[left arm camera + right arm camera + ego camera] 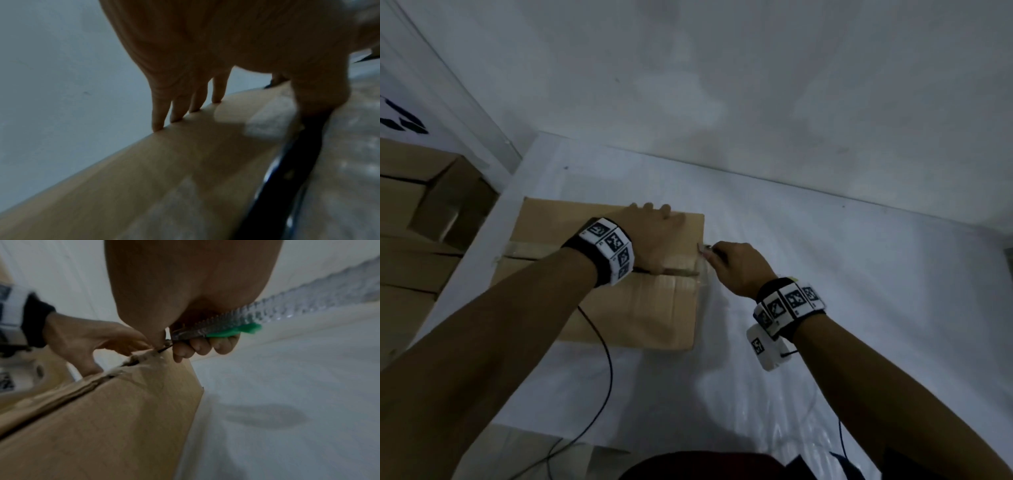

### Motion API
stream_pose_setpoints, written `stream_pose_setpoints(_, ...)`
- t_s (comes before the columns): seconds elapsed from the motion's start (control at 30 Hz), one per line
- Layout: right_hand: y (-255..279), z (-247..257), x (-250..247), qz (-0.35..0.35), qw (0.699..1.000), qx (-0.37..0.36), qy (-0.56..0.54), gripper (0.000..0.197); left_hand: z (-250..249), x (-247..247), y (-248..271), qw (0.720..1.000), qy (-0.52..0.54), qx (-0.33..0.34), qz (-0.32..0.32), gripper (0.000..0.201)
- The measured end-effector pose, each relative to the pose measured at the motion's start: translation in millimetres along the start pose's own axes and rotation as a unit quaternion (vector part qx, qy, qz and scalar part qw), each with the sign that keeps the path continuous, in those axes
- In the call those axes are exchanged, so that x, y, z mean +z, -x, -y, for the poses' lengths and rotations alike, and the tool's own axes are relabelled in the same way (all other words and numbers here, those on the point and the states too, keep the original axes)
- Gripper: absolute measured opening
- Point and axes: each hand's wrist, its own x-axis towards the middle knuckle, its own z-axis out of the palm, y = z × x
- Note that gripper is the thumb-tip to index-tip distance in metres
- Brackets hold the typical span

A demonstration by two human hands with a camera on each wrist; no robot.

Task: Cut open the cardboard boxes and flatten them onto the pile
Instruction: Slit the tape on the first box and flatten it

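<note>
On the box (619,308), left hand (657,236) flat (right hand (739,267) gripping cutter (216,332)).

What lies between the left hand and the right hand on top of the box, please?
The taped centre seam of the cardboard box, already slit; the left hand presses beside it, the right hand holds the knife. Head view.

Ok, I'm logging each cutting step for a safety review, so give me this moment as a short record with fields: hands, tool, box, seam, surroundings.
left hand: left hand rests flat on the cardboard box, fingertips at its far edge
right hand: right hand grips the cutter
tool: green-ended handle, tip at the seam's right end
seam: taped centre seam, already split near the blade
box: lies on the white table
surroundings: more cardboard left of the table
</note>
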Motion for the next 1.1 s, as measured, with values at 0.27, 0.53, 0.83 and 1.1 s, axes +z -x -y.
stream_pose_setpoints(0.27,15.4,-13.3,-16.1,-0.068,0.988,-0.137,-0.033,0.033,4.1,-5.0,16.7,0.993,0.120,0.005,0.010,0.124)
stream_pose_setpoints(0.53,7.2,-23.8,-15.2,-0.122,0.981,0.145,-0.037,0.036,7.6,-11.4,21.5,0.971,0.239,-0.017,0.002,0.088)
stream_pose_setpoints(0.83,10.4,-73.9,7.0,0.065,0.972,0.212,0.082,0.039,-10.4,-14.7,7.1,0.978,0.166,-0.082,-0.098,0.045)
stream_pose_setpoints(1.1,-55.6,-115.9,-17.7,0.066,0.973,0.090,0.203,0.050,-37.4,7.9,-10.7,0.987,0.084,-0.123,-0.067,0.087)
